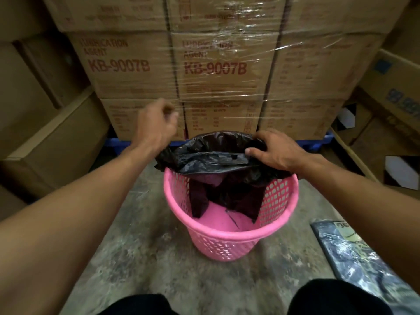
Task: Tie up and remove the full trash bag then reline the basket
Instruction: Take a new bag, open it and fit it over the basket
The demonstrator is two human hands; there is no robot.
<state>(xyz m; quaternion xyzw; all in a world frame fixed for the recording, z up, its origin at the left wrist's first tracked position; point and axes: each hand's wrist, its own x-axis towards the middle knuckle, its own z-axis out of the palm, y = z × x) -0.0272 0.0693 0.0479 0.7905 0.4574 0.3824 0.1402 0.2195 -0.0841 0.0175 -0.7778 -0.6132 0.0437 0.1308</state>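
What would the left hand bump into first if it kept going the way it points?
Probably the boxes wrapped in clear film, right behind the left hand. It points away from the person, above the bag. Depth is hard to judge.

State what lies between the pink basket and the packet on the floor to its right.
Nothing: in the head view, only bare concrete floor separates the pink basket from the plastic-wrapped packet.

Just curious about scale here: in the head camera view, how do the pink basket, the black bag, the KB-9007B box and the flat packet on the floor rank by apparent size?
1. Pink basket
2. KB-9007B box, farther away, so truly bigger perhaps
3. Black bag
4. Flat packet, cut off by the frame, so unsure
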